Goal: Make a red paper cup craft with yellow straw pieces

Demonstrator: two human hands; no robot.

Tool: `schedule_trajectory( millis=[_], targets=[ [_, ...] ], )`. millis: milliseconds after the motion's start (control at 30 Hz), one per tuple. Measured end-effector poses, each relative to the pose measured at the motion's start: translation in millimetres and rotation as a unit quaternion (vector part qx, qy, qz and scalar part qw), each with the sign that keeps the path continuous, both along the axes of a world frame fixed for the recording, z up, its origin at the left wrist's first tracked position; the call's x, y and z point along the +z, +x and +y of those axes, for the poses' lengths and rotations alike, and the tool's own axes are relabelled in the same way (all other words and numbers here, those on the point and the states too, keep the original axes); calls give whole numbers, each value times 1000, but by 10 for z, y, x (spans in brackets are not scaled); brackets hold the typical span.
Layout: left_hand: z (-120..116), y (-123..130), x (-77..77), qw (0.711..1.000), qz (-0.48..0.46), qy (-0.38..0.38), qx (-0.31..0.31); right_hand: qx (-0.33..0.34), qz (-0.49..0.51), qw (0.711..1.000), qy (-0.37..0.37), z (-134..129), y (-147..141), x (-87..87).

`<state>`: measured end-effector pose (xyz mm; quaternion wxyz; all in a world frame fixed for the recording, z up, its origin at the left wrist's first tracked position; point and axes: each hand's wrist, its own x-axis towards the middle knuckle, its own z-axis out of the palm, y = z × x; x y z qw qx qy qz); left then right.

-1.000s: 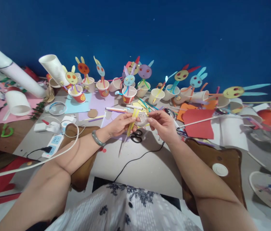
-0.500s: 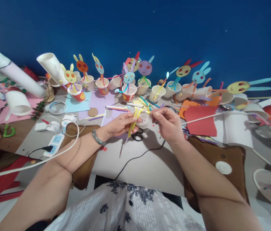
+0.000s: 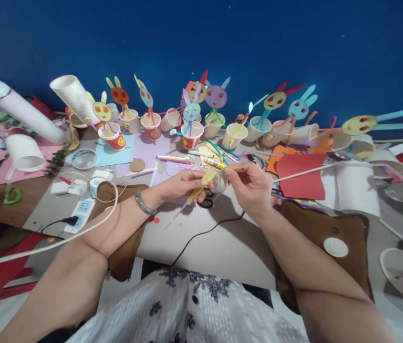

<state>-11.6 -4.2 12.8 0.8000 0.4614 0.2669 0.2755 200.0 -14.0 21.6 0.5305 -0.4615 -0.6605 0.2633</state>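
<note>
With rabbit figures point(image 3: 191, 112) already in cups point(image 3: 235, 136), our left fingers point(image 3: 196, 176) grip yellow strips point(image 3: 194, 195), our right fingers point(image 3: 235, 172) pinched, contents unclear.

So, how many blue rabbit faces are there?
3: the left face above a red cup, the middle face above another, the right face above white cups. More may be hidden.

left hand point(image 3: 190, 186): fingers pinched, palm inward | right hand point(image 3: 249, 183): thumb against forefinger, fingertips near left's | forearms: angled inward
</note>
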Motion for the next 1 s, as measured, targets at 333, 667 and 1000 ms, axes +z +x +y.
schedule_trajectory(
  millis=[333,667,1000],
  targets=[
    [-68,25,28,998,3,60,-18,-16,-26,999,-14,-97,-21,84],
    [-54,-89,208,996,-19,-9,-90,137,181,945,-235,-61,-23,211],
    [4,-136,158,987,-7,41,-158,128,133,961,-205,-124,-8,319]
  ],
)
